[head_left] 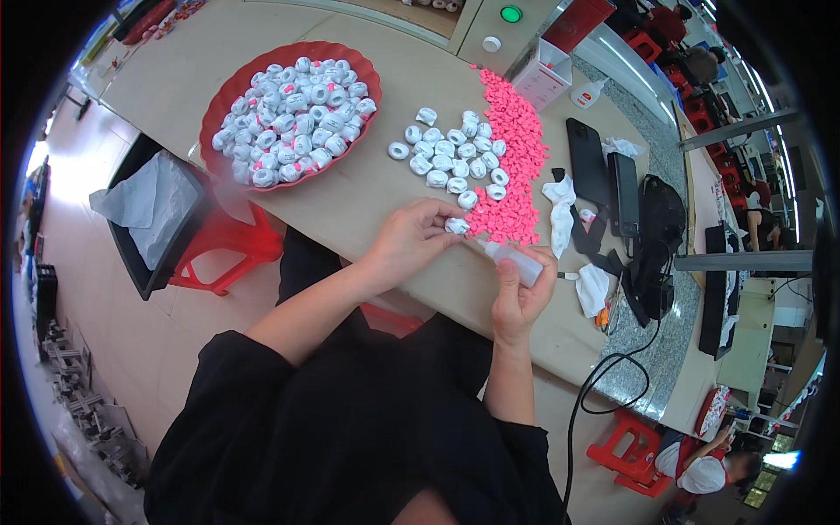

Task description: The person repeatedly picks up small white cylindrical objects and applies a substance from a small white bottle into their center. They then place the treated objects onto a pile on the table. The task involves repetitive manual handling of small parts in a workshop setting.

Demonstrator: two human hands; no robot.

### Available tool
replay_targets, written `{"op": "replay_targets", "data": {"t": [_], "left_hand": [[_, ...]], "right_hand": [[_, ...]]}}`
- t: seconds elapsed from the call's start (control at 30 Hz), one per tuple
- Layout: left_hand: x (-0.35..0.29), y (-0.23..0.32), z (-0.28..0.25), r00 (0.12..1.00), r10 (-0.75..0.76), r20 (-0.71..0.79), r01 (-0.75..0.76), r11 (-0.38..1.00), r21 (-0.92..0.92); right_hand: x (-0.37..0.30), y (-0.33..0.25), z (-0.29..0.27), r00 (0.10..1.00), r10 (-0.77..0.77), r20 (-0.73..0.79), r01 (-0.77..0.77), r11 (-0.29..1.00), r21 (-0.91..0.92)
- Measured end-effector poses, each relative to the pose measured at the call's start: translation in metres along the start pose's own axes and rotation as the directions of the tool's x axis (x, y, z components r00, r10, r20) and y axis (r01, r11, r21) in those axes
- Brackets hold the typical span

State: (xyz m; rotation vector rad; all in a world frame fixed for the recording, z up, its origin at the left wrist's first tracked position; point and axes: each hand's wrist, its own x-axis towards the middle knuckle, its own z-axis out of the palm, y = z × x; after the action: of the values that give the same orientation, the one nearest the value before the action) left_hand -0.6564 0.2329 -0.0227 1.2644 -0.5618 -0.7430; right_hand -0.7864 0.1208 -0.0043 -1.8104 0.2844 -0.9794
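Observation:
My left hand pinches a small white ring-shaped piece with grey markings between thumb and fingertips. My right hand is wrapped round a small translucent squeeze bottle, its thin nozzle pointing at that piece. Whether the tip touches it is too small to tell. Just beyond my hands, several loose white pieces lie on the beige tabletop. A long heap of small pink parts runs beside them on the right. At the far left, a red scalloped bowl is piled with white pieces, some showing pink bits.
Two black phones, crumpled white tissue and a black pouch lie on the right. A black cable hangs off the table edge. On the left, a black bin with white lining stands by a red stool.

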Motion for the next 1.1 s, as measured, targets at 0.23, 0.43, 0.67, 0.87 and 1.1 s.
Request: {"op": "replay_targets", "data": {"t": [0.23, 0.43, 0.67, 0.87, 1.1], "left_hand": [[0.0002, 0.0031, -0.0003, 1.0, -0.011, 0.024, 0.009, 0.999, 0.048], [0.0001, 0.0004, 0.0003, 1.0, 0.017, 0.006, -0.017, 1.0, 0.012], [0.0002, -0.0013, -0.0005, 1.0, 0.022, 0.009, -0.022, 1.0, 0.014], [0.0004, 0.0, 0.001, 1.0, 0.007, 0.015, -0.006, 1.0, -0.007], [0.0001, 0.001, 0.0007, 1.0, -0.006, 0.009, 0.006, 0.999, 0.044]], "right_hand": [[0.0017, -0.0002, 0.0033, 0.999, 0.001, -0.04, 0.001, 0.999, 0.051], [0.0016, 0.0013, 0.0036, 0.999, 0.0, -0.041, 0.002, 0.999, 0.041], [0.0024, 0.0004, 0.0048, 0.999, -0.01, -0.032, 0.011, 1.0, 0.029], [0.0057, 0.002, 0.005, 0.99, -0.141, -0.023, 0.138, 0.985, -0.1], [0.0063, 0.0005, 0.0053, 0.976, -0.218, -0.015, 0.212, 0.962, -0.173]]}}
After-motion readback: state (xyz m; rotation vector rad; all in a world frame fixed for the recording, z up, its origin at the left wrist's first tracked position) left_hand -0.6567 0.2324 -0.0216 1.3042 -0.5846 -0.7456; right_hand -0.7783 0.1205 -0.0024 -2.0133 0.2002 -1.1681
